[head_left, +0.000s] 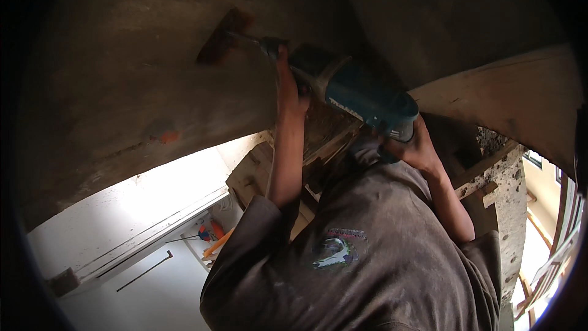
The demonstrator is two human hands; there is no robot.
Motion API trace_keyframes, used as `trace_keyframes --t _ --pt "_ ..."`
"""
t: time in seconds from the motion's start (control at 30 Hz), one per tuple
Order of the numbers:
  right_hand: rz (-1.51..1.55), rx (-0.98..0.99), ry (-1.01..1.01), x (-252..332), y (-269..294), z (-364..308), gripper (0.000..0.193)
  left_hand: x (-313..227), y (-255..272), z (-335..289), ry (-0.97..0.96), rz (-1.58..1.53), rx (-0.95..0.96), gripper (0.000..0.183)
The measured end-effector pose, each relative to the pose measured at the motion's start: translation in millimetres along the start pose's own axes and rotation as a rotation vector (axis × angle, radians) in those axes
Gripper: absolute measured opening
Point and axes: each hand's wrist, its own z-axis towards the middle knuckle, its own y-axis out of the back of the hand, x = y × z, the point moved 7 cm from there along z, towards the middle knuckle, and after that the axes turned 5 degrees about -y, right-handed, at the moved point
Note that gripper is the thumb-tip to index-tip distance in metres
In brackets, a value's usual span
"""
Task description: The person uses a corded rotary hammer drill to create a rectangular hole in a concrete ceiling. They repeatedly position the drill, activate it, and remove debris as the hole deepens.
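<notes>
A teal rotary hammer (367, 97), or a power tool much like it, lies slantwise just above the middle of the frame, nose to the upper left. The left hand (289, 89) is wrapped about its front end, just behind the chuck (271, 46); the right hand (418, 148) is closed around the rear grip. From the chuck a thin metal shank (244, 38) runs to a dark reddish head (223, 37), too blurred to identify, set against or just in front of the rough grey surface (116, 67) filling the upper left; contact cannot be told.

With the head so far ahead of the hands, a snag on that surface could twist the tool, I judge, and a loose front hold would make it worse. The left fingers sit near the chuck, so a slip forward could bring them onto turning parts. Dim light there could hide a bad angle.

Below lie the dusty brown shirt (380, 239) and rough boards (327, 147); a pitted masonry edge (509, 214) stands at the right.
</notes>
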Motion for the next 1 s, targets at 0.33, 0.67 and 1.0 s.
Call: trace_keyframes --t 0.33,0.67,1.0 --pt "-0.087 -0.046 0.073 8.5 -11.7 31.2 0.074 5.8 19.7 46.6 0.063 -0.094 0.120 0.065" --pt "0.010 0.054 -0.022 4.1 -9.9 29.9 0.084 -6.4 21.8 29.2 0.035 -0.062 -0.022 0.061" --pt "-0.124 0.133 0.153 -15.6 -51.4 11.9 0.081 -22.0 45.7 2.1 -0.087 -0.088 0.080 0.060"
